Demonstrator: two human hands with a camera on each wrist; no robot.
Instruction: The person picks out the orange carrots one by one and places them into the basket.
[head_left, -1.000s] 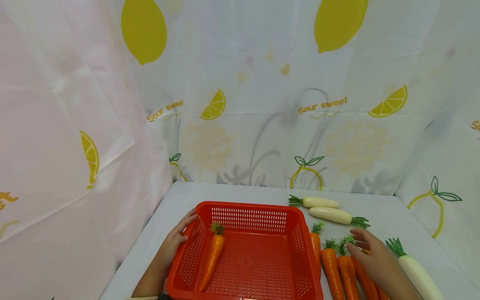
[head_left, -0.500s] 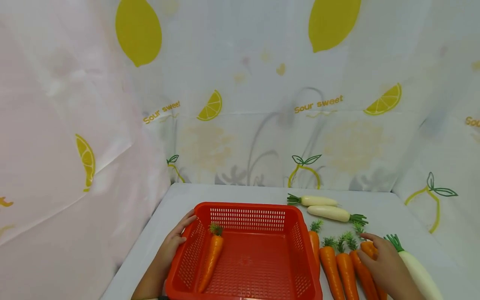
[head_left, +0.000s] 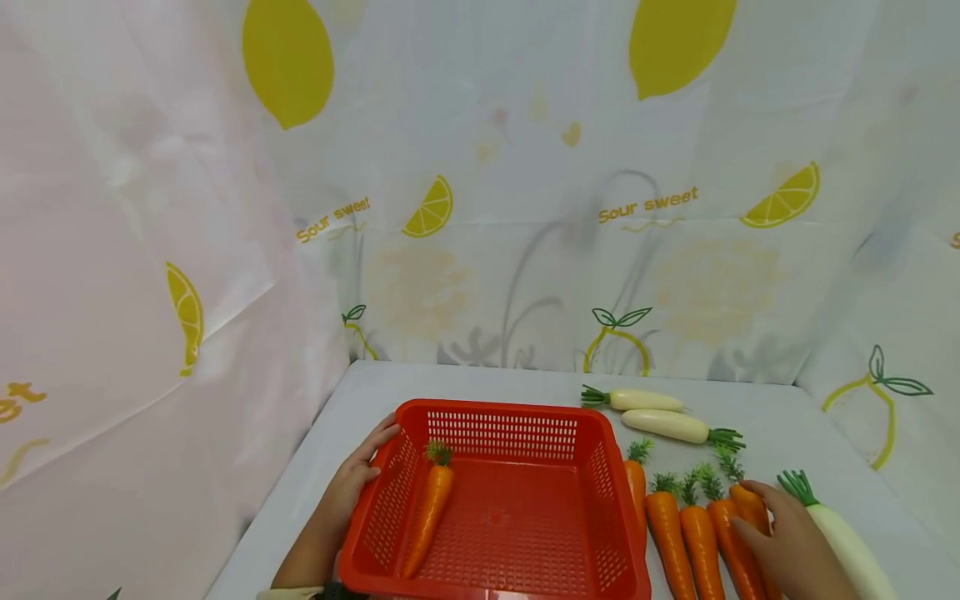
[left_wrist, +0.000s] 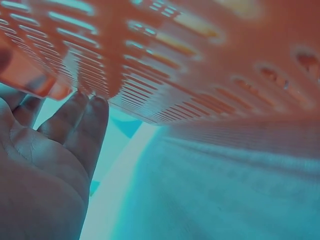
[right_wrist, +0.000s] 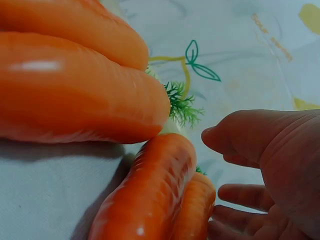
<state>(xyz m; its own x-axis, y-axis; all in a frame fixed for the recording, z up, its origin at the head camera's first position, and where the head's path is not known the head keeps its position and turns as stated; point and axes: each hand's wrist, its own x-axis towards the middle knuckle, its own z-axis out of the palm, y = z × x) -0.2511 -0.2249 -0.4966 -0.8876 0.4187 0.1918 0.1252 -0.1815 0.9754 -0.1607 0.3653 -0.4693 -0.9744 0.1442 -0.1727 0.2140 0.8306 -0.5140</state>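
A red plastic basket (head_left: 487, 408) with slotted walls stands in front of me, one orange carrot (head_left: 430, 521) lying along its left side. My left hand (head_left: 352, 483) rests against the basket's left wall near the rim; in the left wrist view its fingers look fairly straight. To the right of the basket, several carrots (head_left: 670, 542) lie in a row, leafy tops pointing away. My right hand (head_left: 795, 533) is at the rightmost carrot (head_left: 750, 502). In the right wrist view its fingers (right_wrist: 245, 197) are beside that carrot, while the thumb stands apart from it.
Two white radishes (head_left: 665, 425) lie behind the carrots, and a third white radish (head_left: 851, 546) lies right of my right hand. A lemon-print cloth (head_left: 480, 183) hangs behind and beside the white table (head_left: 450, 377).
My right hand has moved right and toward me, from above the carrot tops to the rightmost carrot. The left hand and basket keep their places; the view shifts slightly.
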